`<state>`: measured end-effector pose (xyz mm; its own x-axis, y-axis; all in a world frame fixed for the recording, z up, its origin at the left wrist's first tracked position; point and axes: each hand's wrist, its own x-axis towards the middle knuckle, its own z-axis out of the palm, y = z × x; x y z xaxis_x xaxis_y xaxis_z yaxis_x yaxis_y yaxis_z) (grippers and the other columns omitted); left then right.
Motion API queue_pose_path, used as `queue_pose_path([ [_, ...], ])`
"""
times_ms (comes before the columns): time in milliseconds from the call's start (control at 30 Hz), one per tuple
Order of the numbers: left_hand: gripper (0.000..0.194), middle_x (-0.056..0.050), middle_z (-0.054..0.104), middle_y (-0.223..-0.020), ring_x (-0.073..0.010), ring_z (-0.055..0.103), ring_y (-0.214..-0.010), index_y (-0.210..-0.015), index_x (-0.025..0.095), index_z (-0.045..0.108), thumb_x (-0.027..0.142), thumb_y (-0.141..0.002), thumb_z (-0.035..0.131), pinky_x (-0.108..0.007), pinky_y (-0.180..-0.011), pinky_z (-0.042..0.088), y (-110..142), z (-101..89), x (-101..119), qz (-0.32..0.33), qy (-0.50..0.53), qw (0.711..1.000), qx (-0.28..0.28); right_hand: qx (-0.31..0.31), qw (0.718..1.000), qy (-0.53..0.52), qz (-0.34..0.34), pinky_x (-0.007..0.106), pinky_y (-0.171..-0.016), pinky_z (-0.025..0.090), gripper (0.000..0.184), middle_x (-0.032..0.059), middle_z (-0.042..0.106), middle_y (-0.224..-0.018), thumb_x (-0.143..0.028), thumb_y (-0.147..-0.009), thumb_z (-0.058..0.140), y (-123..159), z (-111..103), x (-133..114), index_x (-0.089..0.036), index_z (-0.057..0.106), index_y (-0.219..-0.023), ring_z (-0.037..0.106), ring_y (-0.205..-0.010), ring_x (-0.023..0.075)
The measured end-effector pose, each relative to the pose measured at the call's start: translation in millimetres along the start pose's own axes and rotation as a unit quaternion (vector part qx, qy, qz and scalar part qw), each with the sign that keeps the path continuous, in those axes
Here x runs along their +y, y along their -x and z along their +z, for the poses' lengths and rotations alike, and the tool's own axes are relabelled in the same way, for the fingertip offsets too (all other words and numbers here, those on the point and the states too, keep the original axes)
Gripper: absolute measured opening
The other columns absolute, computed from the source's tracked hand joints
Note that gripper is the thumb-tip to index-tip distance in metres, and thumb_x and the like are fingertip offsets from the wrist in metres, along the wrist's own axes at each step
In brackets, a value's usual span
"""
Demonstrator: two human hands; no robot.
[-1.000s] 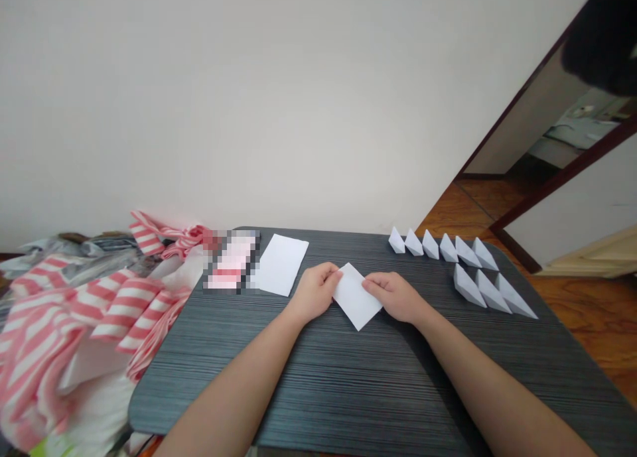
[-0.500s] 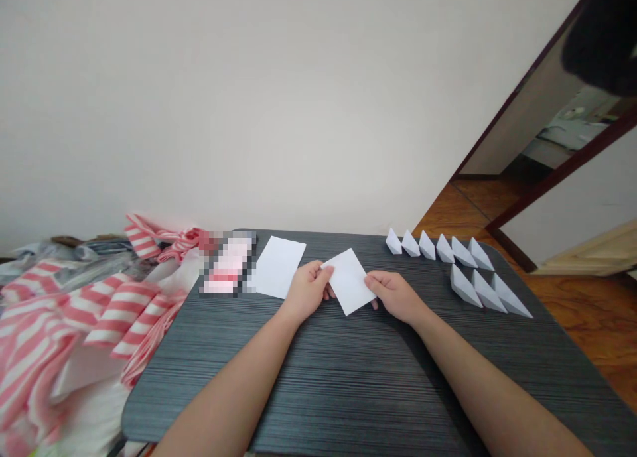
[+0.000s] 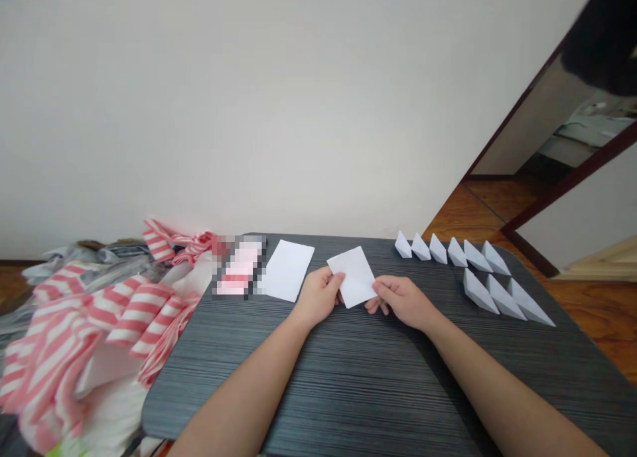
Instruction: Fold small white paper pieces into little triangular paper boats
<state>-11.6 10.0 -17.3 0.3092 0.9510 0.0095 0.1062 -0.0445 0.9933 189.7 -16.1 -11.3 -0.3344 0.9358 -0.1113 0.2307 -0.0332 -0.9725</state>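
A small white square of paper (image 3: 352, 278) is held up over the dark table, tilted like a diamond. My left hand (image 3: 321, 291) pinches its left side, thumb on top and fingers beneath. At its right corner, my right hand (image 3: 403, 299) grips the paper between thumb and fingers, with the lower fingertips showing below the edge. Whether the square is folded in layers I cannot tell. Left of my hands lies a flat sheet of white paper (image 3: 287, 271).
Several folded white paper boats (image 3: 438, 250) stand in a row at the back right of the table (image 3: 318, 377); 3 larger paper pieces (image 3: 505, 296) sit before them. A pixelated object (image 3: 240, 268) lies at the left. Red-striped cloth (image 3: 54, 351) is heaped beside the table.
The paper square has turned slightly in my hands, and its grip points have shifted. The whole view has moved a little, so the surroundings appear farther right.
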Motion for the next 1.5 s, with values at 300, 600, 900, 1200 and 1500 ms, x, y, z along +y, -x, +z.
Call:
queue_pose_path([
  [300, 0.031, 0.001, 0.054, -0.053, -0.0096, 0.048, -0.045, -0.076, 0.014, 0.055, 0.042, -0.085, 0.044, -0.021, -0.043, 0.036, 0.2, -0.3, 1.2, -0.008, -0.001, 1.0, 0.011, 0.006, 1.0, 0.008, 0.006, 0.023, -0.045, 0.039, 0.037, 0.0065, 0.069, -0.063, -0.044, -0.087, 0.045, -0.5, 1.2, -0.4, -0.013, 0.058, -0.07, 0.053, -0.045, 0.0098],
  [600, 0.026, 0.001, 0.054, -0.059, -0.0098, 0.049, -0.049, -0.08, 0.014, 0.055, 0.038, -0.085, 0.046, -0.021, -0.047, 0.038, 3.3, 1.3, 2.6, 0.013, -0.018, 0.999, -0.045, -0.005, 1.0, 0.0, 0.008, 0.023, -0.046, 0.04, 0.04, 0.0077, 0.068, -0.064, -0.047, -0.087, 0.044, 0.5, -0.1, -0.5, -0.013, 0.058, -0.069, 0.055, -0.047, 0.0109],
  [900, 0.028, -0.003, 0.061, -0.071, -0.0118, 0.051, -0.058, -0.086, 0.012, 0.061, 0.037, -0.084, 0.047, -0.022, -0.053, 0.039, 4.1, -0.9, 3.6, 0.017, -0.04, 0.998, -0.054, -0.001, 0.998, 0.06, -0.022, 0.024, -0.051, 0.041, 0.031, 0.0028, 0.066, -0.063, -0.039, -0.088, 0.044, 2.9, -2.0, -2.8, -0.016, 0.057, -0.072, 0.051, -0.049, 0.011],
  [1200, 0.028, -0.006, 0.063, -0.085, -0.0141, 0.055, -0.07, -0.095, 0.014, 0.06, 0.035, -0.086, 0.045, -0.023, -0.06, 0.042, 4.9, -0.3, 6.2, 0.018, -0.032, 0.997, -0.066, 0.012, 0.998, 0.039, -0.055, 0.023, -0.048, 0.041, 0.023, -0.001, 0.056, -0.062, -0.034, -0.088, 0.045, 1.7, 1.0, -2.1, -0.016, 0.058, -0.094, 0.049, -0.049, 0.0104],
  [1500, 0.021, -0.002, 0.058, -0.08, -0.0116, 0.05, -0.067, -0.092, 0.017, 0.06, 0.027, -0.085, 0.042, -0.021, -0.06, 0.039, 4.9, -4.3, 11.0, 0.044, -0.045, 0.997, -0.035, 0.027, 0.998, 0.015, -0.061, 0.025, -0.052, 0.046, 0.03, 0.0007, 0.06, -0.064, -0.032, -0.087, 0.045, 1.3, -2.9, 9.7, -0.017, 0.063, -0.107, 0.054, -0.052, 0.0118],
])
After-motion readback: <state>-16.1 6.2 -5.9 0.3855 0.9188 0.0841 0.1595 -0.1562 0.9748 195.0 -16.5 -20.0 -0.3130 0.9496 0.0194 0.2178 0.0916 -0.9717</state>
